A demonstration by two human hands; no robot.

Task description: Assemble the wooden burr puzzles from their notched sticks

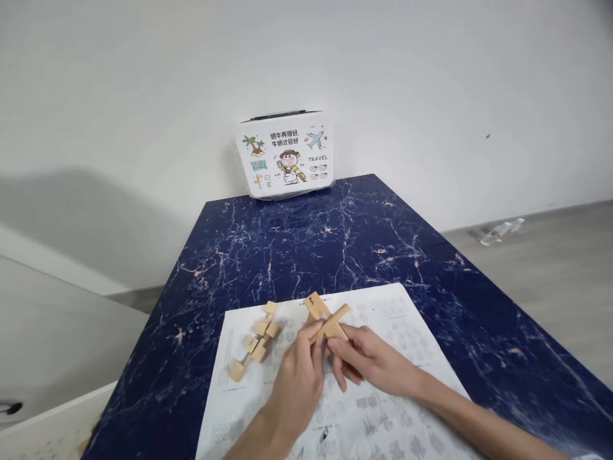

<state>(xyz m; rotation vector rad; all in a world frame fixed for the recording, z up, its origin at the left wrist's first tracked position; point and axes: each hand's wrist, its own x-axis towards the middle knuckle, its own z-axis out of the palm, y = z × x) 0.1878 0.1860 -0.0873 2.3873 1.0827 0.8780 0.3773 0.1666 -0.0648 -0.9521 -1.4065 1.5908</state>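
Over the middle of a printed paper sheet, both hands are together on light wooden puzzle pieces that cross each other. A flat wooden piece marked with a dark "3" points up and left. Across it lies a slimmer wooden stick. My left hand is closed, pinching the stick's lower end. Closed too, my right hand grips the lower end of the numbered piece. Fingers hide where the pieces meet. Left of my hands, several small wooden blocks lie in a slanting cluster on the sheet.
A dark blue marbled table carries the sheet. At its far end, a white cartoon-printed case stands against the wall. A clear plastic bottle lies on the floor at right. At lower left is a white perforated bin.
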